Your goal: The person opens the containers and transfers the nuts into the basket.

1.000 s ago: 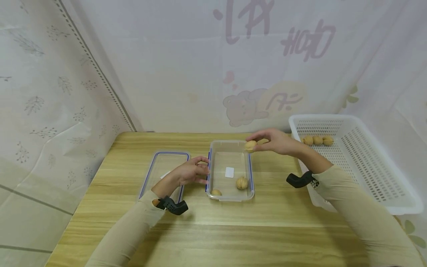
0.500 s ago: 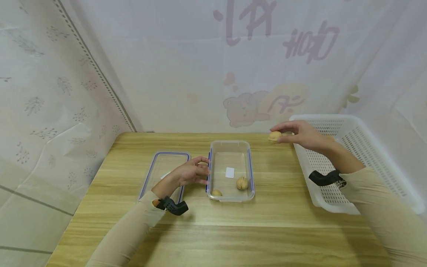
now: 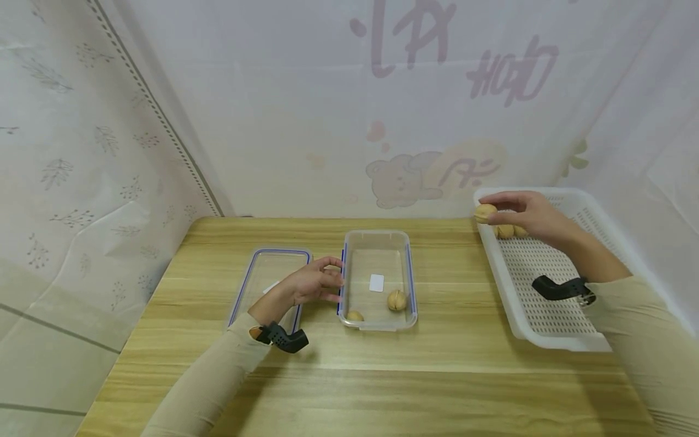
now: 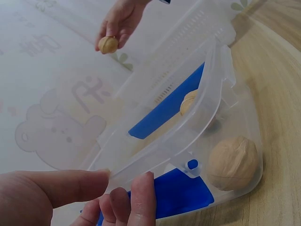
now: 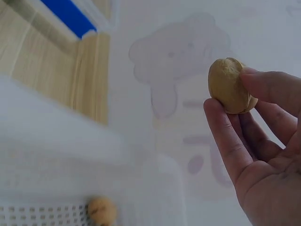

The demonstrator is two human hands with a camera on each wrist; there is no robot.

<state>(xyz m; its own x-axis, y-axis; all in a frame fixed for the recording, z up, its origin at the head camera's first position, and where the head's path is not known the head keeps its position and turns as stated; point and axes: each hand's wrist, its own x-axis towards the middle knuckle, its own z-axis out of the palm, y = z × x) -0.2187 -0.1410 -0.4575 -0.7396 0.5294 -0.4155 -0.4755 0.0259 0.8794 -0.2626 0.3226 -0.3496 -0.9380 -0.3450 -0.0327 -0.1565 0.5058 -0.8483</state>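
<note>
In the head view, my left hand [image 3: 314, 282] rests its relaxed fingers against the left side of a clear plastic food container [image 3: 377, 328] with blue side latches. Its fingertips lie by the rim and latch in the left wrist view. Inside that container are one walnut [image 3: 397, 300] at the near right and another walnut [image 3: 355, 316] at the near left. My right hand [image 3: 532, 215] pinches a walnut [image 5: 230, 87] between thumb and fingers, above the far left rim of a white perforated basket [image 3: 508, 303]. Walnuts [image 3: 506, 231] in the basket are partly hidden behind this hand.
A clear lid [image 3: 273, 261] with a blue seal lies left of the container, partly under my left arm. All of it stands on a wooden table [image 3: 349, 388]. A printed curtain [image 3: 306, 109] hangs behind the table's far edge.
My right hand has carried its walnut right, from over the container's far right corner to the basket's left rim. The left hand and both walnuts in the container have stayed put.
</note>
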